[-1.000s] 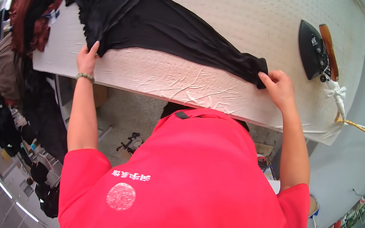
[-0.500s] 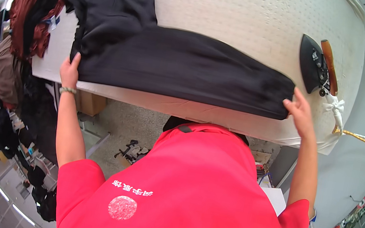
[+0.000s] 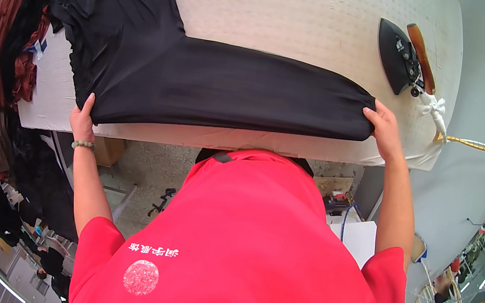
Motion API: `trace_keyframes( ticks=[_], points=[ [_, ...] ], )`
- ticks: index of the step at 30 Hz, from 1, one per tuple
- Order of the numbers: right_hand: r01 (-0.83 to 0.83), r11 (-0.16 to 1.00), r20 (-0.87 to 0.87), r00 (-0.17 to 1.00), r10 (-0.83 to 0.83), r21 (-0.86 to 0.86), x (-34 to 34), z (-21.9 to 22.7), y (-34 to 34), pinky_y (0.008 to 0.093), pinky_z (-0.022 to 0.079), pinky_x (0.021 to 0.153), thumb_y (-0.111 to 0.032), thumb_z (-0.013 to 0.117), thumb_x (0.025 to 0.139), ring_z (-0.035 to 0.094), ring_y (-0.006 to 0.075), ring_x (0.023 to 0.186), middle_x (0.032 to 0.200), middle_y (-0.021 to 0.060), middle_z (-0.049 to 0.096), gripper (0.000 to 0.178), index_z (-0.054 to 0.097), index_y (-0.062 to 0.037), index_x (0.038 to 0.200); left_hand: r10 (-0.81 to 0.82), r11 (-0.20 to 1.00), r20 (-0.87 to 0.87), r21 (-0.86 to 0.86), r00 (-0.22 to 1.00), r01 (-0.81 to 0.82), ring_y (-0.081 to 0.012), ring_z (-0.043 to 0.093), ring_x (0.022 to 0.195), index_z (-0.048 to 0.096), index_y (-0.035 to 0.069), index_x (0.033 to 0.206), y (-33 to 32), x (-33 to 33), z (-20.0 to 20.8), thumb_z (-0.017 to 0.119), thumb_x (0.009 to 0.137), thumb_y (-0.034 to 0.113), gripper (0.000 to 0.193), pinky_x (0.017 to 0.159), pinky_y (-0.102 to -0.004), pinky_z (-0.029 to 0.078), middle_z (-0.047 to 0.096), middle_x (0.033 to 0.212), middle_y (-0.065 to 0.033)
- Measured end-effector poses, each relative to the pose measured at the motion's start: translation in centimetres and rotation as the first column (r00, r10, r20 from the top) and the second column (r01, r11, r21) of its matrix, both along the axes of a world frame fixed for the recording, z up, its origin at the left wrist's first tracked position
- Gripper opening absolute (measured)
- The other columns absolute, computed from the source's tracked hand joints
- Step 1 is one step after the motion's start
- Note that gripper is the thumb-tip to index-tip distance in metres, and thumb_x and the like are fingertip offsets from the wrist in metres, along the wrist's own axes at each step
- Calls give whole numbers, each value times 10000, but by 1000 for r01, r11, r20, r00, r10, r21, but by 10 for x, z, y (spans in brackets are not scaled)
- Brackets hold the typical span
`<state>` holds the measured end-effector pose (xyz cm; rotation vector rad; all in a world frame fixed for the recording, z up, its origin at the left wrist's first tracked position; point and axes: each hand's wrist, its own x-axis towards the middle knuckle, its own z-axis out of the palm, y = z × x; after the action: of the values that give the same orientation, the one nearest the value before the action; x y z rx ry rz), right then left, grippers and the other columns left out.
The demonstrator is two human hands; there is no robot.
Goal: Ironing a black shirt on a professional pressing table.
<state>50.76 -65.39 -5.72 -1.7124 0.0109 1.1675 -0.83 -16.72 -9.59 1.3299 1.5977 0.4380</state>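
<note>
On pale table (image 3: 305,16), black garment (image 3: 247,87), held by both hands (image 3: 81,122) (image 3: 384,132)

black top (image 3: 125,7) spread on a white padded table (image 3: 293,11), one sleeve (image 3: 253,88) running l to r along the near edge. left hand (image 3: 83,121) pinches its near left corner, bead bracelet (image 3: 83,144) on that wrist. right hand (image 3: 385,128) grips the cuff end, thumb on top. sleeve's pretty flat w/ a few soft creases, rest of the top looks more wrinkled tbh. iron (image 3: 394,56) w/ a brown handle sits just past the right hand, white rag (image 3: 434,111) knotted at its back, cord (image 3: 483,148) off to the right. rust-red clothes (image 3: 5,25) by the table's left end, + person's in a red tee (image 3: 259,239).
</note>
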Motion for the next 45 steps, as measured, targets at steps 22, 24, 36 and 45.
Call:
trace_keyframes(
  ticks=[22,24,36,45],
  points=[
    [-160,969,57,983,174,-190,-18,-24,-32,244,520,783,-88,593,932,636,69,947,1193,9,680,540,509,-43,1463,-61,989,-41,134,997,66,-96,561,595,725,3,971,11,-37,-51,752,896,190,203,523,-277,436,693,826,-2],
    [-132,976,57,988,144,-171,-20,-35,-39,241,516,784,-88,595,930,632,65,947,1198,6,677,556,501,-56,1476,-104,980,-105,162,989,120,-89,567,622,724,-9,1020,11,-38,-49,758,897,205,249,550,-266,446,695,844,-4],
    [36,933,809,512,290,-357,-14,-13,-8,293,522,799,-187,741,917,672,163,946,1008,47,708,189,738,-82,1073,-482,328,-534,625,695,708,-293,655,1091,702,64,1155,-18,139,39,743,910,164,268,990,-407,487,709,1119,-108],
    [-282,739,671,308,674,-612,-12,-17,27,380,503,747,-191,782,852,622,262,840,865,68,624,135,710,-89,902,-800,-242,-598,388,43,889,-277,634,1050,670,81,948,-20,264,29,788,791,136,203,927,-377,485,671,973,-66]
  ],
)
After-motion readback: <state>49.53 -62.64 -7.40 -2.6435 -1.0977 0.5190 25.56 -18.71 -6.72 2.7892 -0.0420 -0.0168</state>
